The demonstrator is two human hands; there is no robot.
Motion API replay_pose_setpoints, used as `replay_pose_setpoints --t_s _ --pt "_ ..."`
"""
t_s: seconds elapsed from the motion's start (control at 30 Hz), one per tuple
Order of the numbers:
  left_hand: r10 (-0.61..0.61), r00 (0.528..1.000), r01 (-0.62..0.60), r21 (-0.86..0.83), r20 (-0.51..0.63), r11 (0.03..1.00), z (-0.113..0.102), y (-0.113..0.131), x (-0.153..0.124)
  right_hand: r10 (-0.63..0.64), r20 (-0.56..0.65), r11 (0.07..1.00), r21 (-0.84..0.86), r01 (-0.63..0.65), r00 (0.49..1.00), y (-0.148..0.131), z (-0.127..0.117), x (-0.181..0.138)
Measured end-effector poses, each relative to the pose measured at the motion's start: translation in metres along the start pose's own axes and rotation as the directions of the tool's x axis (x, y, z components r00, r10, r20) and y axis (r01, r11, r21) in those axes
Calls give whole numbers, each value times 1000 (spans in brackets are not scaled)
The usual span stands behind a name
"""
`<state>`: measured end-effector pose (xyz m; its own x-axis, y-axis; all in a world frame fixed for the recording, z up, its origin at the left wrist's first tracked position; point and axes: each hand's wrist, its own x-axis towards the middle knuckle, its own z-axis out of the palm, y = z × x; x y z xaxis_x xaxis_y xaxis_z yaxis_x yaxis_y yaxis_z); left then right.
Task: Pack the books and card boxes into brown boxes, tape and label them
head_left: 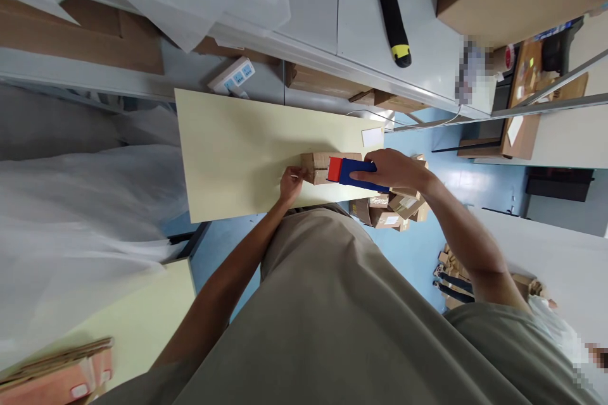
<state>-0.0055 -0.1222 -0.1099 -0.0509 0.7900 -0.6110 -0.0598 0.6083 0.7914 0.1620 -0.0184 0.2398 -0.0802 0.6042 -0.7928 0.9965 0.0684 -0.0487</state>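
A small brown cardboard box [308,168] lies on the pale yellow tabletop [237,152], close to its front edge. My left hand [291,186] is at the box's left end, its fingers closed on the near corner. Whether a tape end is also between those fingers is too small to tell. My right hand [392,169] grips a blue tape dispenser [357,172] with a red front part, its thumb across the near side. The dispenser's red end is over the right part of the box and hides some of it.
A white card [373,137] lies at the table's back right. On the grey shelf above is a black-and-yellow utility knife [394,22], blade out. A power strip [232,78] is behind the table. Several cartons [387,218] lie on the floor at right; another person [458,288] is beyond.
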Motion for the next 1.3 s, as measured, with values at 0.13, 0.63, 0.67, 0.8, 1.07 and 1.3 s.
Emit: replay_pose_setpoints --t_s 0.13,0.63,0.67,0.8,1.07,1.3 --pt "131 987 -136 50 91 989 -13 3 -9 26 10 999 -29 -26 1000 -7 -3 -4" --pt "442 814 -577 438 376 689 0 55 -12 66 58 981 -186 -55 996 -11 -8 -14" --pt "432 820 -569 445 376 691 -2 55 -12 75 68 978 -200 -60 995 -4 -7 -14" --pt "401 833 -550 480 382 684 -4 57 -15 78 110 975 -214 -53 991 31 5 -3" --pt "351 865 -499 539 359 679 -11 65 -19 37 114 982 -191 -15 993 89 43 53" --pt "382 923 -339 551 40 763 15 67 -30 -107 119 986 -114 121 987 110 61 87"
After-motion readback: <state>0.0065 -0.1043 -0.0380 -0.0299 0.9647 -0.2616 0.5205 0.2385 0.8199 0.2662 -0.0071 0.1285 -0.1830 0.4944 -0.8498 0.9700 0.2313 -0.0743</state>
